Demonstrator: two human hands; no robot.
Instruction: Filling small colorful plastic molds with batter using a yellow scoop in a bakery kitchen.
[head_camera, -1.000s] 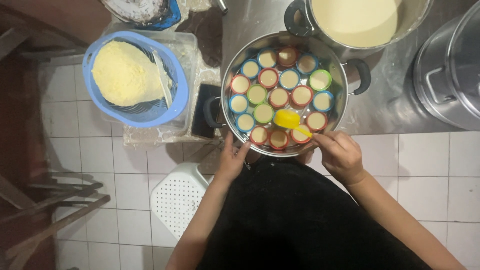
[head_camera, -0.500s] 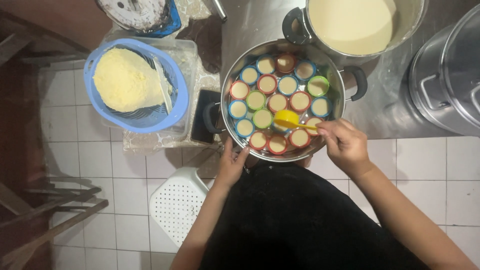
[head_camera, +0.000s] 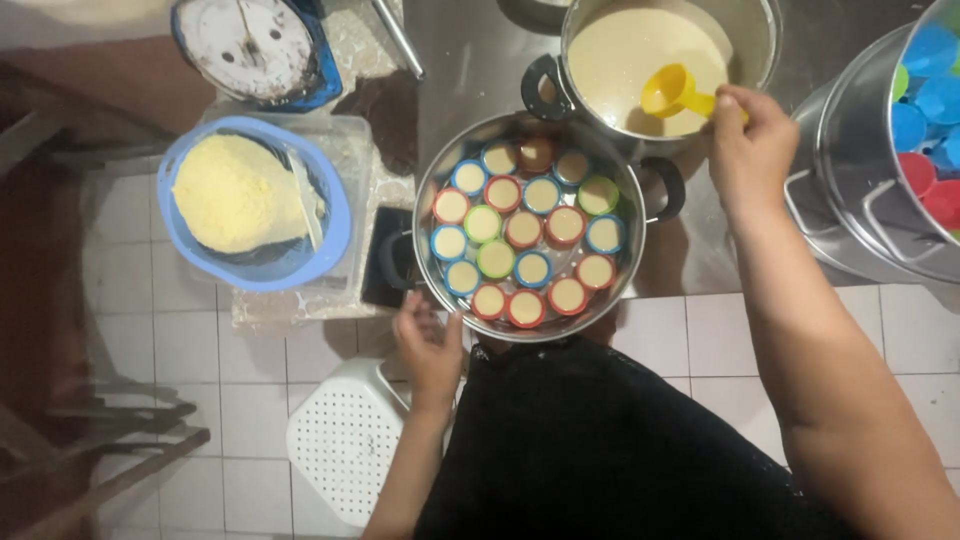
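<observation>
Right now the right hand pinches the handle of a yellow scoop, fingers pressed together around it. The scoop hangs over the pale batter in the batter pot at the top of the steel counter; its long axis runs left to right, bowl pointing left and handle pointing right into the hand. One scoop is in view.

Just below that pot stands a wide steel pan with two black handles. It holds sixteen small round cups, all filled with pale batter: their rims are red, blue and green, packed close and touching.

The left hand rests at the near-left rim of the pan, fingers loosely spread, gripping nothing I can make out.

To the left sits one blue bowl of yellow crumbly dough. Above it is one round kitchen scale. At the right edge stands one tall steel pot holding a stack of empty blue, red and green cups. A white perforated stool stands on the tiled floor.
</observation>
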